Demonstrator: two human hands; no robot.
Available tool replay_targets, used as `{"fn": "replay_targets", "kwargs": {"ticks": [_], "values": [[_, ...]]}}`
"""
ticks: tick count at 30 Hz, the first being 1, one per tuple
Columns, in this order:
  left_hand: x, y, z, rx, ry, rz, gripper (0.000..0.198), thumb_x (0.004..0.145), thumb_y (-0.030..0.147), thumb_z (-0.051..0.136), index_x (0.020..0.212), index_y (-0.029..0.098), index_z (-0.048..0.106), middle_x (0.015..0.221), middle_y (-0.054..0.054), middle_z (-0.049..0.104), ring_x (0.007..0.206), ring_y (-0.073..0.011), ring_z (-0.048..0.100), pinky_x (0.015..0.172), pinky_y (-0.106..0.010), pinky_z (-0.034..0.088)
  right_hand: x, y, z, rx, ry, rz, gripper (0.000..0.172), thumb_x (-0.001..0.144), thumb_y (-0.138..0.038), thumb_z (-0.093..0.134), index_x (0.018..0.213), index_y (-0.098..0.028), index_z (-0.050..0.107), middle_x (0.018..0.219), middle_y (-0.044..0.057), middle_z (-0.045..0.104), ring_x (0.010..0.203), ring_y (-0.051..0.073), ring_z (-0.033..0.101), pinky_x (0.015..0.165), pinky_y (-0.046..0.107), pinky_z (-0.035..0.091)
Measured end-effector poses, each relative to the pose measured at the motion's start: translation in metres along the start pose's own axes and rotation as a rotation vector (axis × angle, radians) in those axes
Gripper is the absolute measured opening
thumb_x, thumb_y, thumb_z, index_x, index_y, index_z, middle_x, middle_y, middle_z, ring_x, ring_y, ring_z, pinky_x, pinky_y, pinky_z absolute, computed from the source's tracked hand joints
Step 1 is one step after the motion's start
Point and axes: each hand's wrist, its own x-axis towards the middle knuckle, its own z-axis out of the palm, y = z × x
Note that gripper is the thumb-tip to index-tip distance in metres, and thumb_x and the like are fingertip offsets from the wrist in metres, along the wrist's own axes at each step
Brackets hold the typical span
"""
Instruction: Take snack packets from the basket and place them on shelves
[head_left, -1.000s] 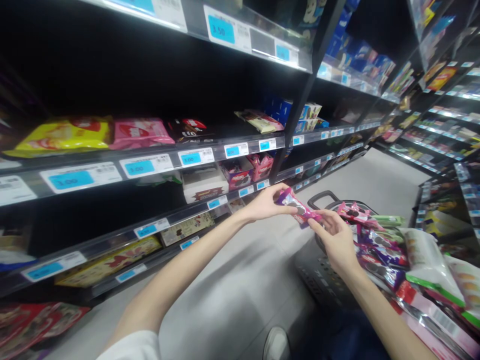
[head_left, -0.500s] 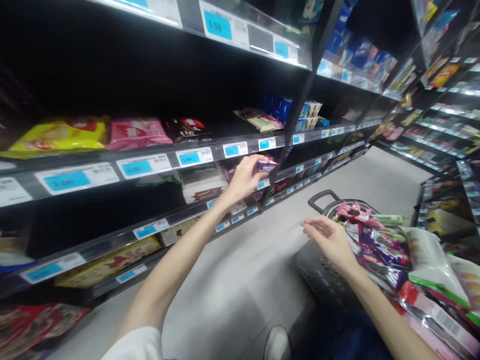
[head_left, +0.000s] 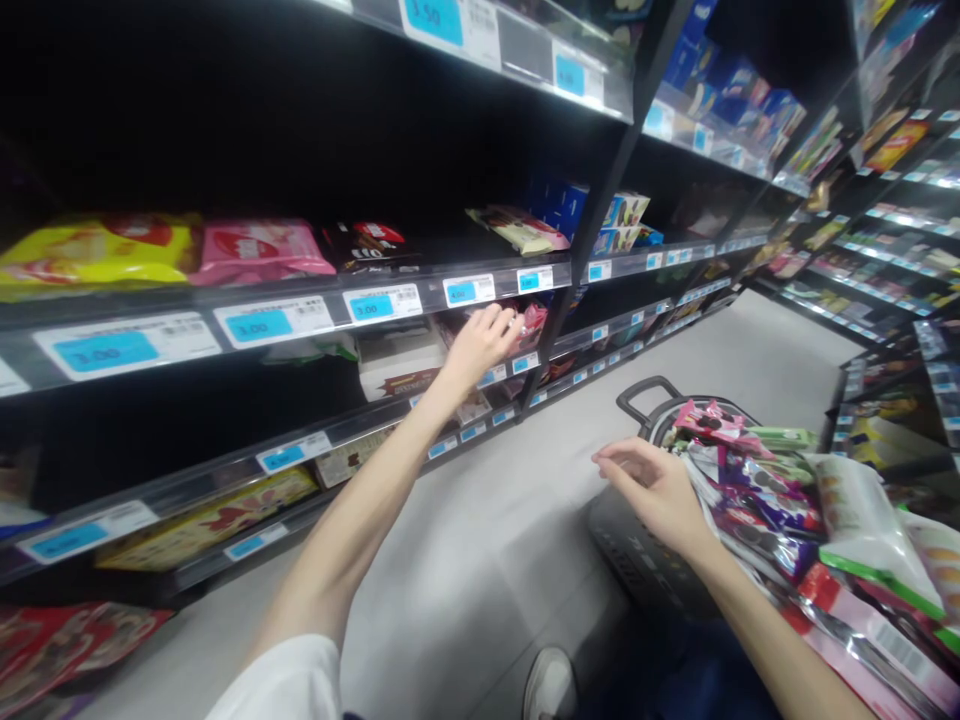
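While the right hand (head_left: 660,490) hovers by the basket (head_left: 637,550) at the lower right of the frame, its fingers curl loosely, thumb apart, with nothing visible between them. Past its wrist the basket is heaped with purple packets (head_left: 765,505), pink packets (head_left: 712,422) and, toward the right edge, a white bag (head_left: 870,505), so a good deal seems to be gathered there already. A shoe (head_left: 551,685) stands at bottom centre on the floor (head_left: 465,590), which is pale, tiled and smooth-looking.

Farther in, near the centre, the left hand (head_left: 484,345) reaches to the lower shelf (head_left: 206,487), fingers bent at the red packets (head_left: 534,320). Its fingertips are partly hidden, and I cannot tell how wide the grip is or whether it has hold of one. These packets sit just beside the fingers, so some appear to be left; a white box (head_left: 401,360) lies left of them.

Above, at left, a yellow bag (head_left: 97,250) and a pink bag (head_left: 262,250) lie over blue-and-white price tags (head_left: 382,304). At the upper right, far shelves (head_left: 892,230) close off the receding aisle.
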Motion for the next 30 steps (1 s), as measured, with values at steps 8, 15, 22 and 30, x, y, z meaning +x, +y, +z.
{"fn": "replay_targets", "kwargs": {"ticks": [8,15,22,30], "values": [[0.001,-0.032,0.001,-0.093,-0.358,-0.489,0.053,0.100,0.026,0.041,0.153,0.018,0.038,0.125,-0.020,0.065,0.115,-0.0338,0.063,0.099,-0.043,0.046,-0.004,-0.006,-0.001,-0.049,-0.036,-0.026,0.014,0.089,-0.035,0.070,0.089,-0.021,0.073,0.088,0.005,0.075,0.073,0.017,0.069,0.066,0.028,0.055],[0.025,-0.036,0.005,-0.281,-0.369,-0.723,0.039,0.093,0.041,0.058,0.127,0.022,0.062,0.132,-0.012,0.065,0.119,-0.0300,0.061,0.098,-0.033,0.047,-0.003,-0.004,0.000,-0.065,-0.054,-0.026,0.013,0.089,-0.034,0.070,0.090,-0.022,0.073,0.088,0.005,0.075,0.077,0.019,0.070,0.070,0.028,0.056],[0.021,-0.040,0.018,-0.221,-0.432,-0.739,0.054,0.101,0.043,0.026,0.119,0.017,0.070,0.124,-0.018,0.069,0.112,-0.0336,0.066,0.095,-0.043,0.050,-0.002,-0.001,0.003,-0.079,-0.102,-0.007,0.014,0.090,-0.035,0.069,0.091,-0.021,0.073,0.090,0.005,0.075,0.080,0.019,0.070,0.072,0.029,0.056],[0.031,-0.050,0.014,-0.233,-0.708,-0.733,0.045,0.086,0.044,0.046,0.102,0.016,0.078,0.106,-0.018,0.077,0.101,-0.0335,0.071,0.084,-0.035,0.053,-0.001,-0.005,0.004,-0.131,-0.140,-0.015,0.013,0.091,-0.034,0.066,0.090,-0.022,0.072,0.090,0.004,0.075,0.078,0.019,0.070,0.069,0.029,0.056]]}}
